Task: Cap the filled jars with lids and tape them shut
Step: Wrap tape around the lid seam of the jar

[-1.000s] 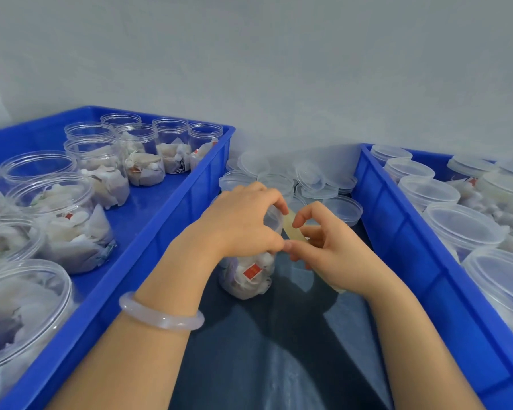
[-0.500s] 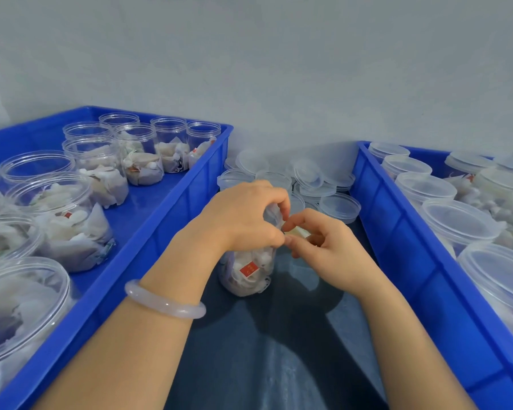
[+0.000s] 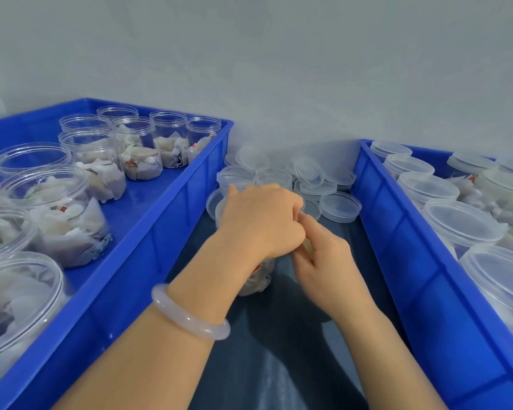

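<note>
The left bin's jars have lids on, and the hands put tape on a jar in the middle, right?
No: the head view shows the left bin's jars open, without lids. The left hand and right hand put tape on a jar in the middle.

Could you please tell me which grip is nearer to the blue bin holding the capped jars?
Right. The right grip, pinching tape, is between the bins, closer to that bin's wall but apart from it; the left grip lies further left, curled over the jar.
</note>
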Demonstrator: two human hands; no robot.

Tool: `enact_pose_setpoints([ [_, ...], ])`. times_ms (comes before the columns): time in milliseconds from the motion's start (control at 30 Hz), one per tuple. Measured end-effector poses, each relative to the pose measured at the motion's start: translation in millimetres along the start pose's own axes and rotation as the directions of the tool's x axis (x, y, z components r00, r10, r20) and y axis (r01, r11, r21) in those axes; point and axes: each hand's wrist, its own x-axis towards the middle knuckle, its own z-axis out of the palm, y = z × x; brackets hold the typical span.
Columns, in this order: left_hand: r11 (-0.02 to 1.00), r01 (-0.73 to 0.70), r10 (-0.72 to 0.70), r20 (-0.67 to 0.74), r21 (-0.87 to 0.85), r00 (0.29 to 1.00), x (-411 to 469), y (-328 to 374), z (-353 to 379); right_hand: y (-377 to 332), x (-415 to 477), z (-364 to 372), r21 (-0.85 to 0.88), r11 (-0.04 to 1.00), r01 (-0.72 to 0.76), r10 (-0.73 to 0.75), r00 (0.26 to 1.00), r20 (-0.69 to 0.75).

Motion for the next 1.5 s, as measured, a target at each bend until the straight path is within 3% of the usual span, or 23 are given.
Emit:
enact_pose_setpoints([
  [133,0.995,-0.093,0.094,0.061,-0.019,0.994,-2.4,-9.3,-5.5,0.9,-1.7,0.2,0.009,1.0,-0.013,0.013,0.999,-0.031],
  [233,0.976,-0.162,0.171,0.049,-0.146,0.984,-4.1,-22.7,-7.4,1.6,-1.1,4.4,-0.016,1.0,-0.005,0.004,0.997,-0.071],
  [300,0.984,-0.106,0.106,-0.004,-0.14,0.994,-2.2,-29.1,-5.4,2.8,1.1,6.8,-0.04,0.999,0.001,-0.004,0.996,-0.093],
  [433,0.995,0.015,-0.02,0.05,0.098,0.999,4.2,-26.8,-0.8,4.5,7.2,5.2,-0.048,0.999,0.015,-0.021,0.993,-0.117],
  [533,0.996,0.089,-0.089,0.121,0.007,0.989,9.7,-23.8,-2.8,4.9,13.3,5.3,-0.051,0.999,0.01,-0.013,0.998,-0.061],
  [867,0.996,-0.088,0.087,0.096,0.002,0.992,2.8,-46.4,6.3,11.1,15.5,8.8,-0.052,0.999,-0.009,0.008,0.999,-0.035],
  [1100,0.994,-0.092,0.081,-0.164,-0.06,0.983,-3.1,-40.8,21.7,6.4,15.1,14.4,-0.082,0.993,-0.08,0.08,0.997,-0.005],
  [1233,0.992,-0.091,0.061,-0.296,-0.088,0.953,-5.5,-36.9,29.5,1.9,5.1,16.5,-0.102,0.991,-0.084,0.075,0.993,-0.09],
  [1400,0.99,-0.114,0.08,-0.339,-0.08,0.938,-7.0,-38.1,32.0,4.8,-2.0,21.8,-0.17,0.985,-0.005,-0.028,0.98,-0.197],
  [1500,0.99,-0.109,0.08,-0.288,-0.086,0.954,-7.8,-38.8,29.6,5.8,-3.9,22.6,-0.187,0.982,0.041,-0.088,0.964,-0.251],
])
